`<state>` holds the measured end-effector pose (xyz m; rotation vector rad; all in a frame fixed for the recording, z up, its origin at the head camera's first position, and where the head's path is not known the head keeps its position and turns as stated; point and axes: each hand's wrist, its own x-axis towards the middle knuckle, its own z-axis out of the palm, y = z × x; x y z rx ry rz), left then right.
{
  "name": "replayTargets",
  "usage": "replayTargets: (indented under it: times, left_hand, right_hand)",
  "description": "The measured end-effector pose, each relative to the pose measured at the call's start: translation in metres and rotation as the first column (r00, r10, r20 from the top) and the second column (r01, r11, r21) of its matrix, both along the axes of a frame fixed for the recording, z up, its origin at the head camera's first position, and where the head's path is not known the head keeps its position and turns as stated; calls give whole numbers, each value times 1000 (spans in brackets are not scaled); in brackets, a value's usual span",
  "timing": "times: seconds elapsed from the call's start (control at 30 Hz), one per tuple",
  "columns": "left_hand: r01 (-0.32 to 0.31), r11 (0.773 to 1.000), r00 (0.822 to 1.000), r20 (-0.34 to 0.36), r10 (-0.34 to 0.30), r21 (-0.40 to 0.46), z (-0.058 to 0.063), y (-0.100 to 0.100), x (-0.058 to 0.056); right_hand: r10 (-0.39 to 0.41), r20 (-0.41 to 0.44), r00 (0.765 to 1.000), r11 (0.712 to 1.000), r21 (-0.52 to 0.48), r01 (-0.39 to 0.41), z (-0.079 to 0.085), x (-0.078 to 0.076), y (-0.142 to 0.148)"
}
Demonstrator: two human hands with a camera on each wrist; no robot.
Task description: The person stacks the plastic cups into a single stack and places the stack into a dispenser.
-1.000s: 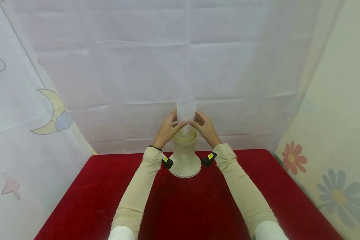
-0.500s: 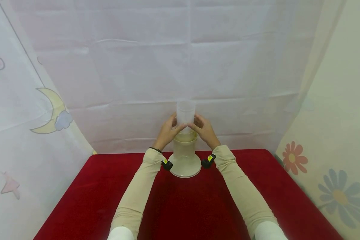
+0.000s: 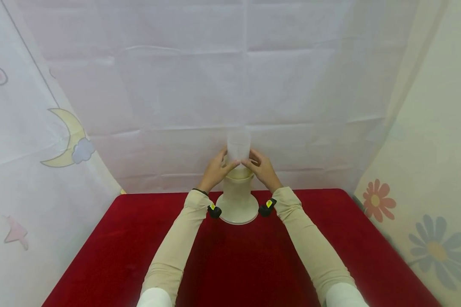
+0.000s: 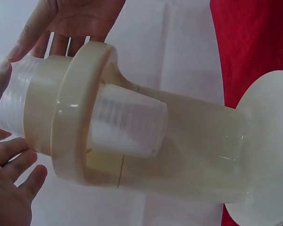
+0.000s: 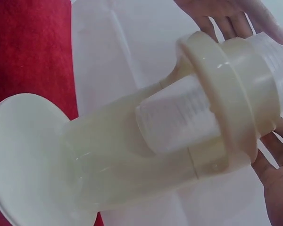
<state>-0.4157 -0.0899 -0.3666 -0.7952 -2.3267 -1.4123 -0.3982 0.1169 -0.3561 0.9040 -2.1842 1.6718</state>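
A stack of clear plastic cups [image 3: 238,144] stands upright in the top of a cream cup dispenser [image 3: 237,195]. My left hand [image 3: 214,171] and right hand [image 3: 266,172] hold the stack from both sides, thumbs meeting at its front and fingers reaching behind. In the left wrist view, the bottom of the cup stack [image 4: 129,120] protrudes below the dispenser's thick collar [image 4: 78,113], into the open-fronted body. The right wrist view has the same cup end [image 5: 177,117] under the collar, with fingers beside the narrower upper ring [image 5: 254,77].
The dispenser's round base [image 3: 237,213] rests near the far edge of a red-covered table [image 3: 249,260]. A pale creased sheet [image 3: 176,94] hangs behind it. Printed sheets flank the table, with a moon [image 3: 67,138] at left and flowers [image 3: 378,200] at right.
Both hands and the cup stack have sunk slightly, so the cups stand lower in the dispenser. The head view has shifted a little.
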Motion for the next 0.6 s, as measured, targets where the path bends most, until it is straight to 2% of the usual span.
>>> replayTargets:
  times: [0.17,0.4,0.6]
  left_hand:
    - [-4,999,1000,4,4,-44,-2,1,1]
    - [13,999,1000,13,-12,-47,-5,1,2]
    - [23,997,999,29,-21,-74,-9,0,2]
  right_hand:
    - [-10,8,1000,999,40,10,-3,1,3]
    - [-20,30,999,997,77,17,-7,3,4]
    - [-23,9,1000,993,114,22,-11,6,3]
